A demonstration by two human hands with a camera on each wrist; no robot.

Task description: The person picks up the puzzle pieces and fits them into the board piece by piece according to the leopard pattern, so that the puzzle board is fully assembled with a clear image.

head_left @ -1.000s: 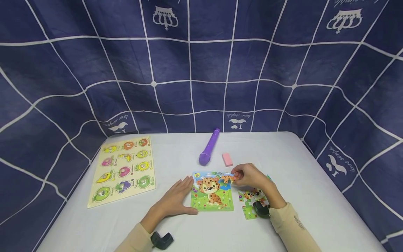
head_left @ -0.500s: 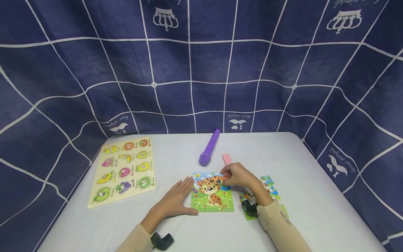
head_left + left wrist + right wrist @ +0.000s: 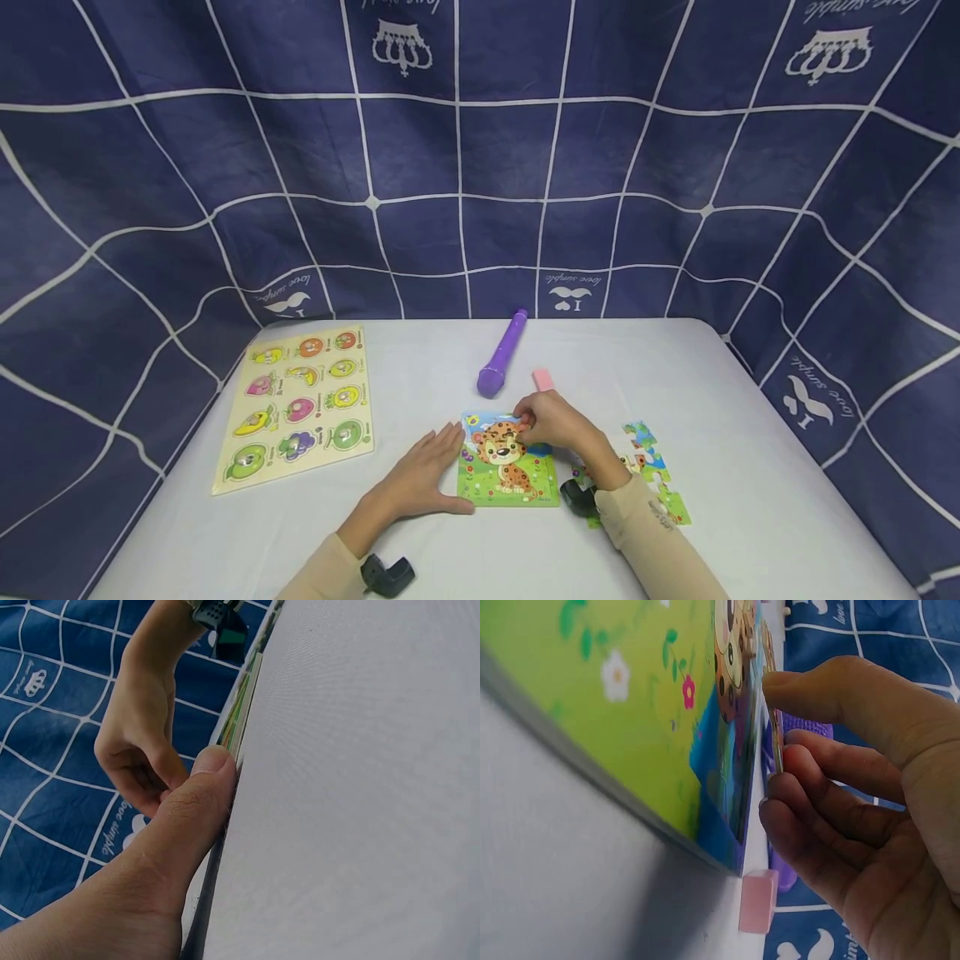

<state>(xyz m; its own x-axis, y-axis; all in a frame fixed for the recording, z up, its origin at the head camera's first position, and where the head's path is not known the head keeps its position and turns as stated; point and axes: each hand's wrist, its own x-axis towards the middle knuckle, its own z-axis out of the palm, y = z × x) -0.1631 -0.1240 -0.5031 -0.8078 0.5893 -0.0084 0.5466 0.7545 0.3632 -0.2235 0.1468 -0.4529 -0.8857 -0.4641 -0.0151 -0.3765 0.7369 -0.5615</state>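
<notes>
A leopard picture board lies flat on the white table. My left hand rests at its left side with fingers straight; in the left wrist view its thumb touches the board's edge. Over the board's upper right part, my right hand pinches a thin puzzle piece between thumb and fingers, held up on edge just off the printed surface. The piece's face is mostly hidden. Loose puzzle pieces lie right of the board, partly covered by my right forearm.
A fruit peg board lies at the left of the table. Behind the leopard board are a purple toy microphone and a pink block. A blue checked curtain stands around the back and sides.
My right hand has moved left over the leopard board with the pinched piece, uncovering more loose pieces on the right. My left hand has stayed in place.
</notes>
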